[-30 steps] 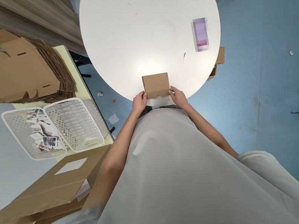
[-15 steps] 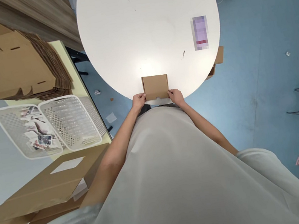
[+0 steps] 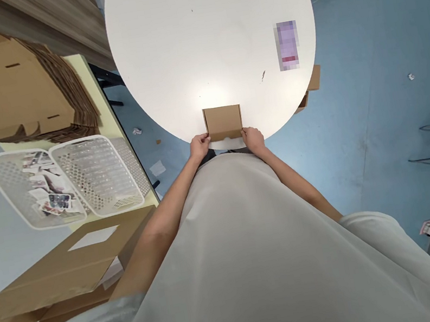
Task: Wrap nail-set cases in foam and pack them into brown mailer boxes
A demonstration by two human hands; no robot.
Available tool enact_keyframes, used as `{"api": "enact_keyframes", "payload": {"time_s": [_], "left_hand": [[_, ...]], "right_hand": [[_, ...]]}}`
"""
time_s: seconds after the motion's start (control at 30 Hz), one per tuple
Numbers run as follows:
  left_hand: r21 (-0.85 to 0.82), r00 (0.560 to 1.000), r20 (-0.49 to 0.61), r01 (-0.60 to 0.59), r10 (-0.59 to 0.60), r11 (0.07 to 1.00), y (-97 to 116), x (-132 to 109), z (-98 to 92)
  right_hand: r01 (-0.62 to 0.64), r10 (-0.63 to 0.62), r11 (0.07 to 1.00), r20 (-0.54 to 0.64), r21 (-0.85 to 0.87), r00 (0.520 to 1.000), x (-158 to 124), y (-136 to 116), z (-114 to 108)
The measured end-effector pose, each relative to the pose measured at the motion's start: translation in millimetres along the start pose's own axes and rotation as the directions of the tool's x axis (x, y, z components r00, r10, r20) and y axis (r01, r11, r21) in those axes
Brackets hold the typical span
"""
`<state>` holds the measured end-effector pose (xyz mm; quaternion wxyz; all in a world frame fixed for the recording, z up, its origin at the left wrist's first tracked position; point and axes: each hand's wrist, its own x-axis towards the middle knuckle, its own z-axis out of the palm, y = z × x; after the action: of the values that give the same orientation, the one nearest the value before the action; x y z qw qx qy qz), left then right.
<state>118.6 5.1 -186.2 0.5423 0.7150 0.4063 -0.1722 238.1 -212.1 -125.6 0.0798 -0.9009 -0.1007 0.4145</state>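
Note:
A small brown cardboard box lies at the near edge of the round white table, straight in front of my body. My left hand is closed at the box's left near corner, thumb and fingers pinched on it. At the right near corner, my right hand grips the box in the same way, its fingers partly hidden. A flap at the box's near side shows between the two hands.
A pixelated purple item lies on the table's right side. To the left, a side table bears stacked flat cartons and white baskets. A large open carton is near my left arm. Another box shows beyond the table's right edge.
The near part of the box has shifted slightly, and a pale strip of table shows more widely below it. Both hands remain at its corners. The whole view has shifted a little.

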Motion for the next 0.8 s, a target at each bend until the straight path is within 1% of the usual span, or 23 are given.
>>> {"api": "enact_keyframes", "payload": {"time_s": [0.07,0.13,0.3,0.4,0.47,0.57,0.63,0.7,0.8], "left_hand": [[0.125,0.999,-0.020,-0.037,0.040,0.991,-2,2,-1.4],[0.188,0.997,-0.026,-0.063,0.069,0.980,-2,3,-2.1],[0.195,0.998,0.017,-0.066,0.064,0.979,1,5,-1.8],[0.183,0.997,0.030,-0.074,0.070,0.980,6,4,-5.1],[0.203,0.993,0.008,-0.120,0.121,0.972,11,1,-10.4],[0.241,0.969,-0.024,-0.232,0.244,0.942,22,-7,-22.2],[0.237,0.954,-0.024,-0.286,0.300,0.929,31,-13,-30.7],[0.211,0.949,-0.019,-0.304,0.315,0.929,40,-17,-37.7],[0.143,0.959,-0.014,-0.278,0.283,0.950,53,-16,-42.6]], "right_hand": [[-0.005,0.005,1.000,-0.004,0.014,1.000,2,4,1],[0.017,-0.016,0.999,-0.021,0.047,1.000,6,9,4],[0.174,-0.163,0.961,-0.065,0.214,0.984,14,23,11],[0.202,-0.190,0.935,-0.069,0.293,0.979,17,27,13],[0.218,-0.202,0.918,-0.083,0.331,0.976,17,28,11],[0.244,-0.207,0.875,-0.131,0.418,0.969,15,32,0],[0.268,-0.213,0.830,-0.166,0.489,0.963,10,35,-12],[0.275,-0.211,0.784,-0.178,0.556,0.961,4,38,-25],[0.230,-0.171,0.749,-0.153,0.622,0.973,-1,38,-42]]}}
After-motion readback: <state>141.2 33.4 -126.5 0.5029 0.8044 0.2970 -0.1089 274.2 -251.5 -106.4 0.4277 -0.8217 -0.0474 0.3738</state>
